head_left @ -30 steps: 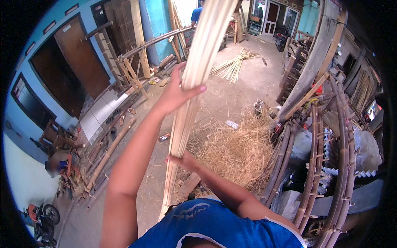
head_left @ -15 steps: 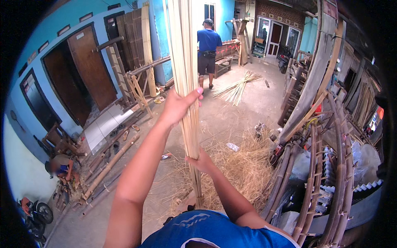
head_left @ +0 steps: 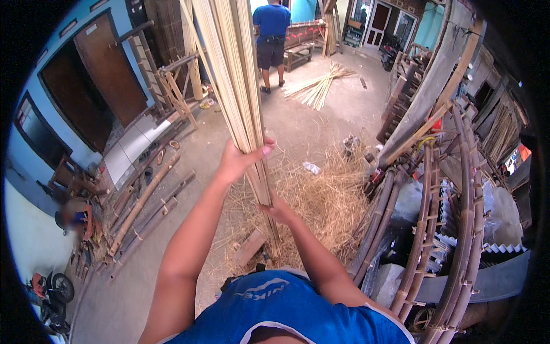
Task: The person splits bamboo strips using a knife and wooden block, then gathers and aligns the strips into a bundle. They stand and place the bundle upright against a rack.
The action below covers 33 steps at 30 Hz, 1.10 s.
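A tall bundle of long, pale bamboo strips [head_left: 232, 74] rises in front of me, leaning a little to the left, its top beyond the picture's upper edge. My left hand [head_left: 243, 160] is wrapped round its middle, thumb across the front. Lower down, my right hand [head_left: 278, 207] grips the same bundle from the right side. Below that hand the strips narrow and run down close to my blue shirt. At the upper left of the bundle, a few strips splay apart from the others.
Bamboo shavings [head_left: 326, 206] cover the ground ahead, beside a wooden block [head_left: 248, 247]. Loose strips [head_left: 321, 86] lie farther off near a standing person [head_left: 271, 40]. Bamboo poles [head_left: 146, 200] lie at left, near a seated person [head_left: 80, 221]. Bamboo frames [head_left: 467, 223] crowd the right.
My left hand has slid down the bundle, nearer my right hand. The bundle's upper part leans more to the left and its strips spread wider. The view has tipped downward.
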Each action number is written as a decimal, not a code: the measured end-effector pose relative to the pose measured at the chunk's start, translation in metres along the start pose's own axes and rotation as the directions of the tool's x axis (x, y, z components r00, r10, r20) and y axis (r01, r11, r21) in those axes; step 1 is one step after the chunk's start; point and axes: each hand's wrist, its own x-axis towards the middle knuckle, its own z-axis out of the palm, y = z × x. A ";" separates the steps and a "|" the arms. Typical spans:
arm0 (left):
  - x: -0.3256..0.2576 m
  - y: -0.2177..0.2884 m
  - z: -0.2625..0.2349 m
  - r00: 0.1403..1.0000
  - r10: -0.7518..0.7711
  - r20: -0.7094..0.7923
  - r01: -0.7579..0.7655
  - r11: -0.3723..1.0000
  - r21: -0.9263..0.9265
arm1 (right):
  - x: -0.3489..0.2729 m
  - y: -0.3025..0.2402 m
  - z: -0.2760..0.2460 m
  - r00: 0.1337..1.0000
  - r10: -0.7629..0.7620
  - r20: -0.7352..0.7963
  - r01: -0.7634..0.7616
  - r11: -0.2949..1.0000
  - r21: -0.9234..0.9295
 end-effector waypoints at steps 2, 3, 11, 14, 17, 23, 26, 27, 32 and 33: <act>0.001 -0.001 -0.004 0.995 -0.088 -0.039 0.090 0.995 0.051 | -0.003 -0.006 -0.006 1.000 0.003 0.014 -0.004 0.998 0.067; 0.001 0.000 -0.005 0.995 -0.103 -0.017 0.103 0.995 -0.004 | -0.004 -0.010 -0.010 0.999 -0.042 -0.015 0.044 0.987 0.156; -0.003 0.002 -0.007 0.997 -0.063 0.052 0.071 0.984 -0.164 | -0.022 -0.062 -0.035 0.960 0.126 -0.249 0.177 0.414 0.893; -0.004 0.000 -0.005 0.996 -0.076 0.052 0.083 0.986 -0.144 | -0.021 -0.061 -0.042 0.954 0.172 -0.247 0.198 0.259 0.945; -0.003 -0.002 -0.003 0.995 -0.061 0.079 0.071 0.988 -0.134 | -0.011 -0.039 -0.060 0.963 0.172 -0.207 0.156 0.271 0.950; -0.007 -0.002 -0.007 0.995 -0.023 0.099 0.039 0.986 -0.161 | -0.034 0.027 -0.148 0.891 0.072 -0.448 -0.174 0.966 -0.191; -0.011 -0.003 -0.006 0.992 -0.060 0.108 0.081 0.977 -0.197 | -0.049 0.024 -0.183 0.825 0.254 -0.505 -0.549 0.574 -0.608; -0.010 -0.003 -0.004 0.989 -0.074 0.128 0.096 0.980 -0.173 | -0.045 0.012 -0.187 0.793 0.151 -0.590 -0.537 0.633 -0.558; -0.003 -0.002 0.022 0.963 -0.034 0.268 0.090 0.975 -0.203 | -0.004 -0.100 -0.176 0.884 -0.140 -0.446 0.169 0.985 0.026; -0.002 -0.002 0.028 0.957 -0.038 0.288 0.103 0.972 -0.213 | -0.001 -0.123 -0.169 0.893 -0.253 -0.372 0.342 0.919 0.197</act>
